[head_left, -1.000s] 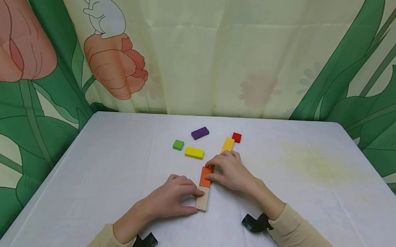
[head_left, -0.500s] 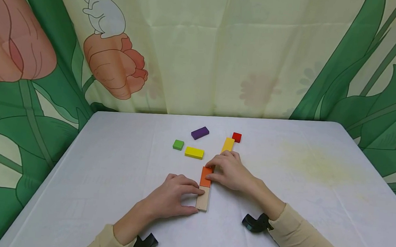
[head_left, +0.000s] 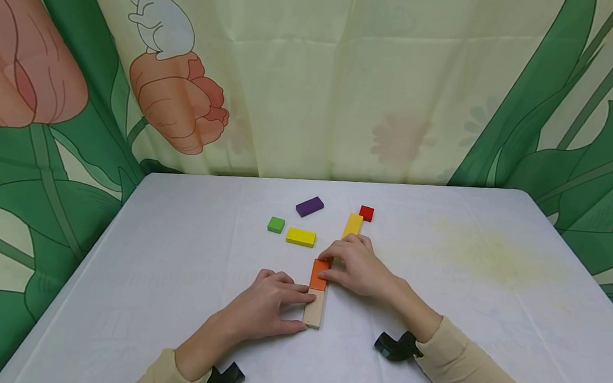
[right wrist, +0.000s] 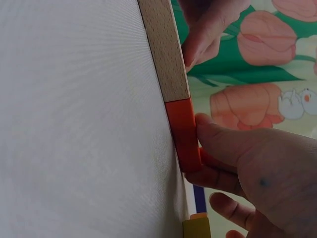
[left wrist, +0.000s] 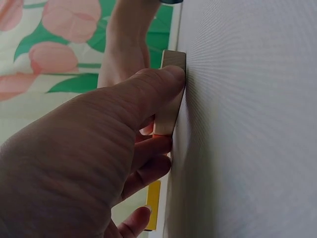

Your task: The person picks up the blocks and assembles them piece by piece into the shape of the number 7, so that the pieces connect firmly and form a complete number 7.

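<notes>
On the white tabletop, a plain wooden block [head_left: 313, 309] and an orange block [head_left: 318, 275] lie end to end in a straight line. My left hand [head_left: 266, 307] pinches the wooden block, thumb at its near end and index finger on its top by the joint. The wood grain shows clearly in the right wrist view, where the orange block [right wrist: 184, 134] meets it squarely. With thumb and index finger, my right hand [head_left: 357, 266] holds the orange block, the index finger curled at its far end. Behind this hand lies an amber-yellow block [head_left: 353, 224], its near end hidden.
A red block [head_left: 366, 213] sits at the far corner of the amber-yellow one. Farther left lie a bright yellow block [head_left: 300, 237], a small green block [head_left: 276, 224] and a purple block [head_left: 309, 206]. A printed curtain [head_left: 302, 96] hangs behind the table.
The fingers of my left hand shift very slightly on the wooden block. My right hand and all the blocks stay practically where they were.
</notes>
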Tool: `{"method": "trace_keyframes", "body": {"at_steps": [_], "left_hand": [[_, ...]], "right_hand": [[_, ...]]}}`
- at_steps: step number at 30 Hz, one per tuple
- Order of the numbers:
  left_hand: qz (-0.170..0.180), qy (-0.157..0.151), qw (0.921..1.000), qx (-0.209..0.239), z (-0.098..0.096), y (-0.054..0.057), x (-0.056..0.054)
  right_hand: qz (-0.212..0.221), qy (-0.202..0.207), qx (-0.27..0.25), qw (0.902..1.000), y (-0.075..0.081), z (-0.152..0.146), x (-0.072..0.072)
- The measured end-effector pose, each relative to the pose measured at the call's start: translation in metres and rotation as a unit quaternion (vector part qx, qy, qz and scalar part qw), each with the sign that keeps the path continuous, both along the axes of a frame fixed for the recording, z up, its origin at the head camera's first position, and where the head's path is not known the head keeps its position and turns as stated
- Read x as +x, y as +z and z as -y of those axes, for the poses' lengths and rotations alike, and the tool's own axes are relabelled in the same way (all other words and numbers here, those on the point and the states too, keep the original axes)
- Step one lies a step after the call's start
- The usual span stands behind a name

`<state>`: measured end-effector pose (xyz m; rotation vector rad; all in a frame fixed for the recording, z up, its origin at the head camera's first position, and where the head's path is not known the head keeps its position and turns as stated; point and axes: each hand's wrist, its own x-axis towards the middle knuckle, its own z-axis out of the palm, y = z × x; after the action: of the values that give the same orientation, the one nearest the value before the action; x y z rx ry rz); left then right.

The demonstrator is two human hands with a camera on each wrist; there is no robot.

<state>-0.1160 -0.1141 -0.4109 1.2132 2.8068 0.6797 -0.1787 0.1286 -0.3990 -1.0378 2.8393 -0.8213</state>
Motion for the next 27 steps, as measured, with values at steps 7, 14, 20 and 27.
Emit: {"method": "trace_keyframes", "body": {"at_steps": [7, 14, 20, 27], "left_hand": [[-0.005, 0.002, 1.0, 0.002, -0.0003, -0.0008, 0.0001], [0.004, -0.001, 1.0, 0.004, -0.0008, -0.0012, 0.0007], [0.015, -0.004, 0.9999, 0.0, -0.0006, -0.0006, 0.0028], [0.008, -0.005, 1.0, -0.001, -0.0006, 0.0001, 0.0043]], "right_hand": [[0.007, 0.005, 0.0, 1.0, 0.0011, 0.0004, 0.0004], [0.02, 0.01, 0.0, 0.9998, 0.0004, 0.0003, 0.001], [0.031, 0.01, -0.004, 0.9995, 0.0018, -0.0004, 0.0037], [0.032, 0.014, -0.005, 0.9994, 0.0017, -0.0025, 0.004]]}}
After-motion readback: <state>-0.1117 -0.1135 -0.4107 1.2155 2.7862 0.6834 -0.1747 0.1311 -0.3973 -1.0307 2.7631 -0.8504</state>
